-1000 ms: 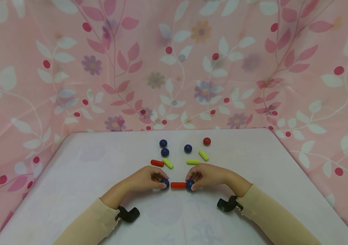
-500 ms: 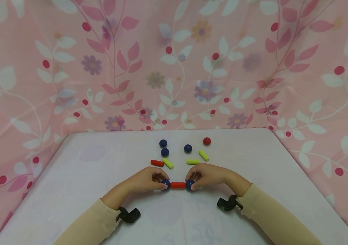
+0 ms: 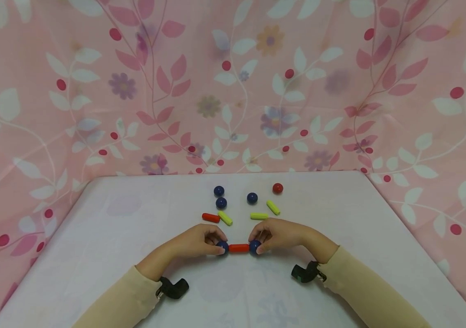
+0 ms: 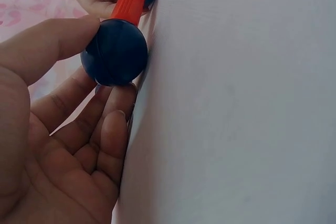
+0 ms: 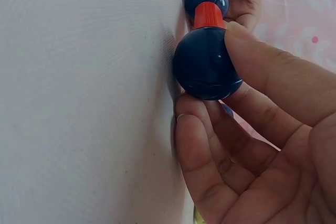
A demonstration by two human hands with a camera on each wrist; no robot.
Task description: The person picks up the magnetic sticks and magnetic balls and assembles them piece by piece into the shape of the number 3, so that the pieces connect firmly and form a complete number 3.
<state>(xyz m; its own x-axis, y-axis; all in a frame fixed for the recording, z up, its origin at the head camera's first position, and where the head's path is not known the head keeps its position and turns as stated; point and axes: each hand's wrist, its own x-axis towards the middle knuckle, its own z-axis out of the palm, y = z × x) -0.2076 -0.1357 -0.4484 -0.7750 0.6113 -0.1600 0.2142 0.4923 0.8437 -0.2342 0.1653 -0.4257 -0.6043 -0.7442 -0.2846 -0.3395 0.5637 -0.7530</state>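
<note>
A short red rod (image 3: 239, 248) lies between two dark blue balls near the middle of the table, a ball against each end. My left hand (image 3: 200, 240) pinches the left blue ball (image 4: 116, 53) between thumb and fingers. On the other side, the right blue ball (image 5: 206, 64) is pinched by my right hand (image 3: 280, 237). In both wrist views the rod's ridged red side shows between the balls, in line with them. The hands partly cover the balls in the head view.
Beyond the hands on the white table (image 3: 134, 205) lie a red rod (image 3: 210, 217), yellow-green rods (image 3: 273, 207), several loose blue balls (image 3: 252, 198) and a red ball (image 3: 277, 188). A pink floral cloth (image 3: 233, 91) hangs behind the table's far edge.
My left hand has moved slightly right with its blue ball, closing the small gap to the rod's left end. The right hand has stayed nearly still.
</note>
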